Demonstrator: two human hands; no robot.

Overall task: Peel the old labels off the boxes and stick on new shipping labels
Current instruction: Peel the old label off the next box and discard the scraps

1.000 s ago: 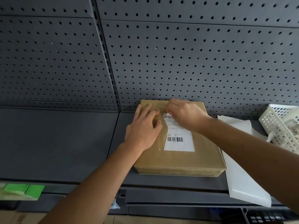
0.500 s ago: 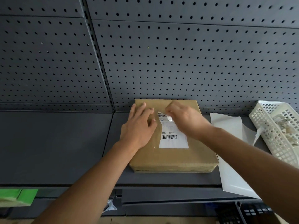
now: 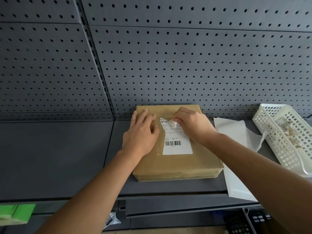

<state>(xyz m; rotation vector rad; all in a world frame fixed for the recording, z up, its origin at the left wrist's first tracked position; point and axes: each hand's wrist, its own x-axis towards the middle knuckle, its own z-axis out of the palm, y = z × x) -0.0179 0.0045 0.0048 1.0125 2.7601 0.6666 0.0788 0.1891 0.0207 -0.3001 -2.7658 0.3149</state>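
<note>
A flat brown cardboard box (image 3: pixel 177 164) lies on the dark grey shelf (image 3: pixel 59 157), its far edge against the pegboard. A white old label (image 3: pixel 177 144) with a barcode is stuck on its top. My left hand (image 3: pixel 141 134) presses flat on the box's left part, fingers spread. My right hand (image 3: pixel 192 125) pinches the label's top corner, which is lifted and curled back off the cardboard. The rest of the label lies flat.
A white backing sheet (image 3: pixel 234 169) lies right of the box, partly over the shelf's front edge. A white plastic basket (image 3: pixel 276 142) at the far right holds crumpled label scraps. Dark pegboard (image 3: pixel 168 65) rises behind. Something green (image 3: pixel 15 213) sits at the lower left.
My right hand has peeled the label's top edge further back; a curled white flap now stands up between its fingers. My left hand stays pressed on the box.
</note>
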